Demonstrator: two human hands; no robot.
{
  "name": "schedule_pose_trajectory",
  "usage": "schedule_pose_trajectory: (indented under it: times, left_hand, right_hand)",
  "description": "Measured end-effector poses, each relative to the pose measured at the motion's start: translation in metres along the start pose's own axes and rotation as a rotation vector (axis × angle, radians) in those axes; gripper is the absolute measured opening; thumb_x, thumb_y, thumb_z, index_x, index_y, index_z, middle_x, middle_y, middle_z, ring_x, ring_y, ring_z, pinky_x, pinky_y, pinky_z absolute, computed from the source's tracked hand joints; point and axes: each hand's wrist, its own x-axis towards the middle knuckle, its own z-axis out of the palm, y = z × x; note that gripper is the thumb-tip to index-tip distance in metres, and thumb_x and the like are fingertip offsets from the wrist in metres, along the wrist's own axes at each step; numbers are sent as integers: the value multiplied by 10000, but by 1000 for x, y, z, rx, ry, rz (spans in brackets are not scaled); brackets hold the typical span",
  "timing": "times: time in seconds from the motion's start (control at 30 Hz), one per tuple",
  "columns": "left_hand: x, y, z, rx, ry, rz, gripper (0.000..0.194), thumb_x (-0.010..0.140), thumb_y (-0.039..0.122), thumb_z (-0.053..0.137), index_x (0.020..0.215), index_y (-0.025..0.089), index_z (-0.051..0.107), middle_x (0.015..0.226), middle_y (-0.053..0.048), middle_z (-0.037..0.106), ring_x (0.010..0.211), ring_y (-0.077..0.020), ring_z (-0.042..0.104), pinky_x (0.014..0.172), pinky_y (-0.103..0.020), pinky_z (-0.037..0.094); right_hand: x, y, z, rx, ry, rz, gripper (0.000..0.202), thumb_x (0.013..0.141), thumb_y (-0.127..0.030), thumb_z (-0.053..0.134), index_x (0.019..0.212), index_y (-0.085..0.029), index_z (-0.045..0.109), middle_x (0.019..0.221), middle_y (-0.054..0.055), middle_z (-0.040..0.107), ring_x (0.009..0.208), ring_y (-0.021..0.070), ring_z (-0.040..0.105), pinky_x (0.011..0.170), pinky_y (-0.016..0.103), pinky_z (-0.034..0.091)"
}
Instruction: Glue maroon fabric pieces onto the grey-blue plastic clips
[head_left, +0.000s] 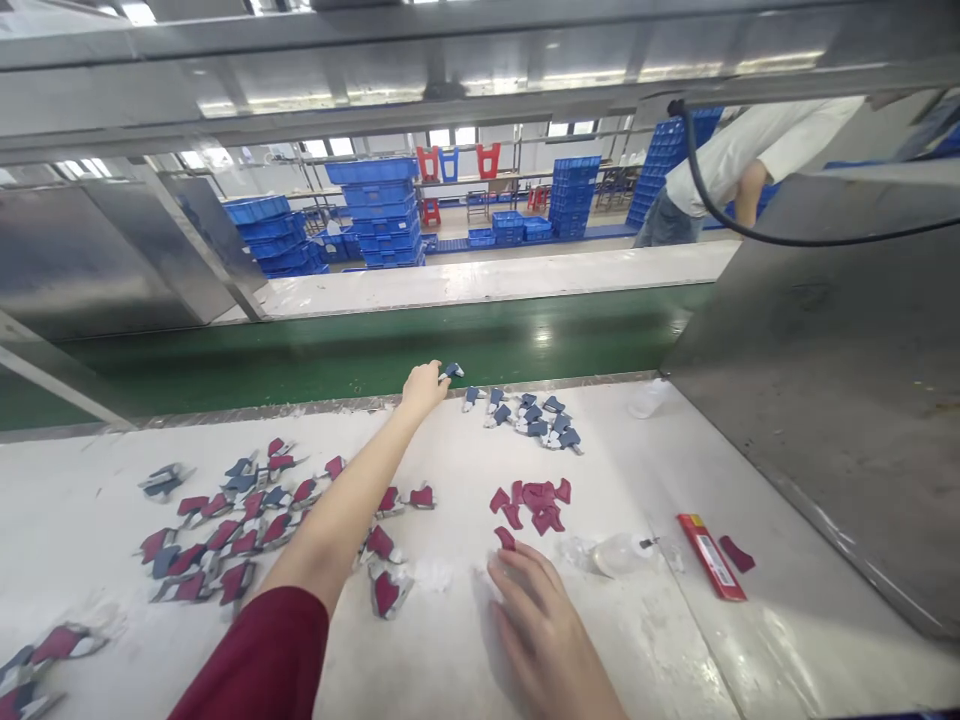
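Note:
My left hand [425,388] reaches to the far edge of the white table [637,620], its fingers closed on a small blue-and-white piece [452,371] over the edge of the green belt. Just right of it lies a group of blue pieces [536,428]. Near the front, my right hand [536,605] has its fingers apart, its fingertips beside a maroon piece [505,538]. Beyond those fingertips is a cluster of flat maroon pieces [538,496]. Many maroon and blue pieces with white parts [244,542] are spread left of my left forearm.
On the right lie a clear bottle [621,554], a red packet [711,556] and a maroon piece [736,553]. A metal panel [832,400] bounds that side. The green belt [300,362] runs behind the table. Further back are blue crates [384,215] and a person [720,170].

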Motion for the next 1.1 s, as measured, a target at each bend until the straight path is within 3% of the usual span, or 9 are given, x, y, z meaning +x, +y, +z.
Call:
schedule_pose_trajectory:
  times: [0.13,0.23,0.33,0.43,0.57,0.67,0.77,0.9,1.1]
  left_hand:
    - [28,0,23,-108,40,-42,357,942,312,623,1266,166,592,1273,-127,622,1142,-264,616,956,-460,524]
    - [33,-2,23,-239,57,-73,353,953,348,611,1258,171,588,1280,-102,605,1083,-236,633,902,-455,558]
    - [23,1,16,-407,50,-52,337,961,293,592,1257,133,584,1199,-125,635,1010,-224,665,881,-416,559]
    - [-13,10,8,-580,8,30,350,991,225,492,1313,95,539,1048,-121,673,903,-182,690,863,-362,559]
    - [-99,20,-6,-765,-68,153,375,985,349,512,1303,154,547,906,-67,678,868,-172,672,861,-353,552]
    - [-166,24,-17,-1121,-215,291,423,926,464,613,1248,197,555,863,-61,651,853,-191,643,846,-380,533]
    - [-214,29,-23,-1287,-253,324,329,916,437,643,1158,225,575,897,-64,615,833,-182,613,810,-367,521]
    - [-253,32,-20,-1308,-196,288,206,930,369,634,1086,245,582,1042,-73,559,814,-157,585,767,-330,512]
    - [-283,35,-14,-1303,-142,255,153,962,341,576,1091,260,563,1044,-63,530,820,-151,549,763,-307,503]
  right_hand:
    - [-3,10,-24,-42,117,-25,342,890,-51,525,1165,-215,644,1052,119,662,1041,254,648,822,413,629]
    - [-15,18,-40,-118,209,-6,328,878,-33,555,1128,-220,656,1003,106,636,975,238,631,808,414,610]
    - [-29,27,-54,-191,302,20,326,861,-23,599,1118,-214,660,962,99,603,928,235,601,755,403,580]
    - [-38,35,-62,-232,406,45,301,853,-51,645,1104,-215,668,908,80,575,861,226,583,698,387,539]
    - [-37,38,-63,-278,495,138,216,853,-138,686,1042,-243,709,944,78,571,853,233,585,711,415,524]
    - [-30,34,-61,-309,508,206,137,836,-191,721,954,-251,752,1073,109,535,988,282,581,721,430,539]
    - [-25,31,-60,-320,487,262,109,833,-225,729,929,-244,777,1256,143,466,1177,356,519,774,469,557]
    - [-24,33,-60,-316,385,284,137,862,-273,699,970,-253,781,1439,131,401,1304,402,420,867,544,541]
    - [-27,41,-55,-309,277,283,209,878,-285,668,1065,-264,759,1433,122,433,1299,383,385,888,538,537]
